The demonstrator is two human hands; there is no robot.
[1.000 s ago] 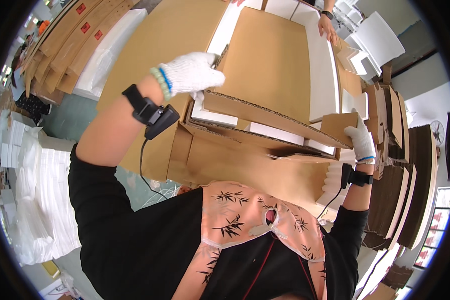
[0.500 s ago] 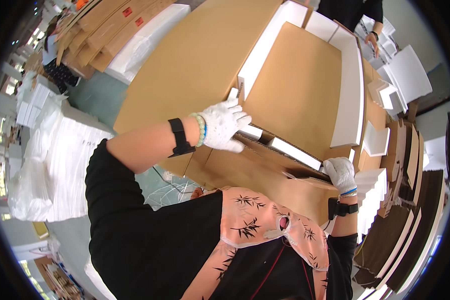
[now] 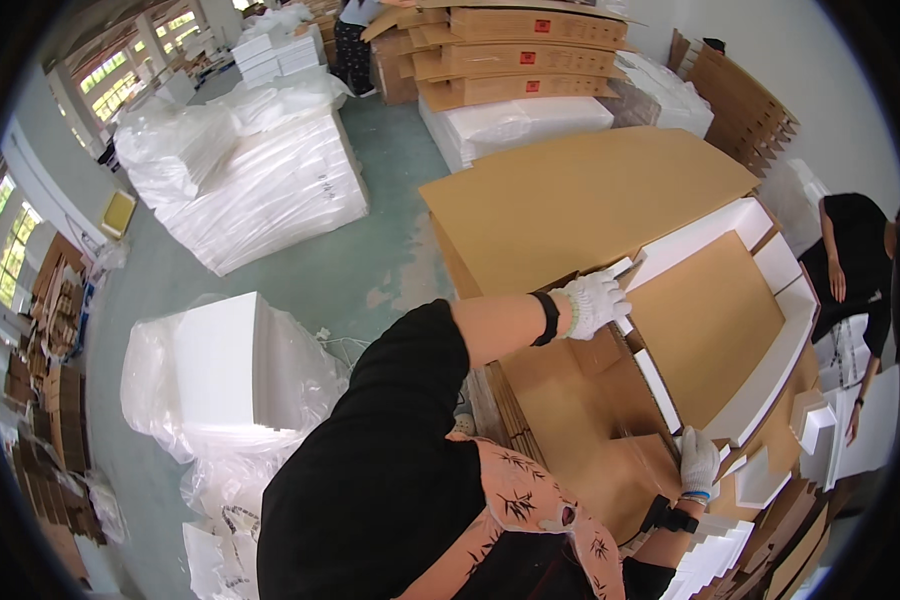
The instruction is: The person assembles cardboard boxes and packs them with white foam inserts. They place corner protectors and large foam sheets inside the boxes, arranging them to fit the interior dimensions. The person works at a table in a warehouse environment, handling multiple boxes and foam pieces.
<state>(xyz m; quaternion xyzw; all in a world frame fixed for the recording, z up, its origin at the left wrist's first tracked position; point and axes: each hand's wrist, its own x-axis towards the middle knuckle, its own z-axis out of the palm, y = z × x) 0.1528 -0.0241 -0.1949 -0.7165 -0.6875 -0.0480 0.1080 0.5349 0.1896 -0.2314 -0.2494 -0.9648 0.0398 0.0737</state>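
Note:
A large open cardboard box (image 3: 610, 385) lies in front of me. White foam strips (image 3: 660, 392) line its inner edges around a flat brown cardboard sheet (image 3: 710, 330). My left hand (image 3: 592, 303), in a white knit glove, rests over the box's near left corner, fingers spread across the foam and cardboard edge. At the near right corner my gloved right hand (image 3: 698, 462) has its fingers wrapped over the box wall; its fingertips are partly hidden. A wide cardboard flap (image 3: 580, 205) extends from the box's far left side.
Plastic-wrapped white stacks (image 3: 270, 195) stand on the green floor (image 3: 400, 150). Closer on the left is a white foam block (image 3: 215, 365) in plastic. Flattened cartons (image 3: 530, 60) are piled behind. At right, another person (image 3: 860, 260) stands near white foam pieces (image 3: 815, 425).
My view has swung left, so the box appears farther right. Both hands remain at the box's near corners. The near flap beneath them now hangs lower and shows more of its face.

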